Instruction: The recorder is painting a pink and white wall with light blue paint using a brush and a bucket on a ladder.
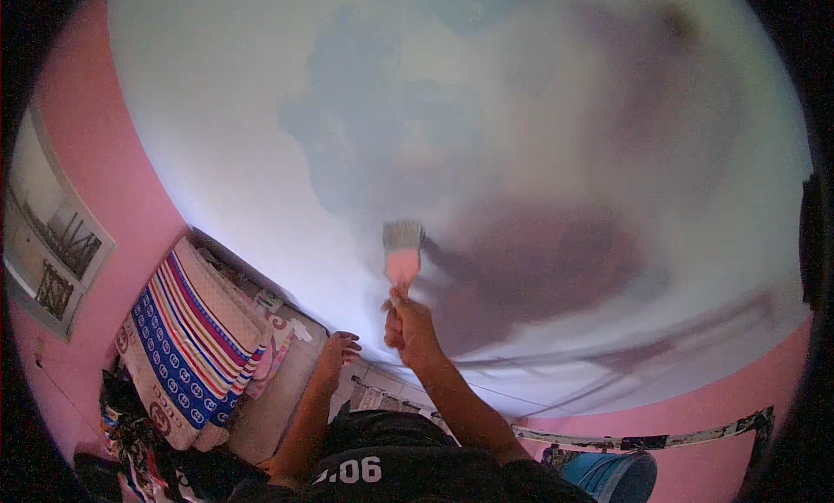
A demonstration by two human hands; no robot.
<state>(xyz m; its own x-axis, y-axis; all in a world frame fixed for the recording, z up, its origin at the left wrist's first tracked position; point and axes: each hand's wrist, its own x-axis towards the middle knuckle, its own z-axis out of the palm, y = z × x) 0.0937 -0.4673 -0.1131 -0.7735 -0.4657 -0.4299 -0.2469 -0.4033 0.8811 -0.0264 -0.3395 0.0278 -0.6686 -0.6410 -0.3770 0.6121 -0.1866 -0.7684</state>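
Observation:
A flat paintbrush with a pink handle and pale grey bristles points upward in front of me. My right hand is closed round the lower part of its handle. The bristles are at the large white wall; whether they press on it I cannot tell. Damp-looking bluish-grey patches spread over the wall above the brush. Lower and to the left, my left hand is raised with its fingers apart and loosely bent, holding nothing. It is nearest to the wall's lower edge.
Folded striped and patterned bedding lies on a mattress at the left. Pink wall and a framed picture are beyond it. A blue bucket-like container is at the lower right. My shadow falls across the white wall.

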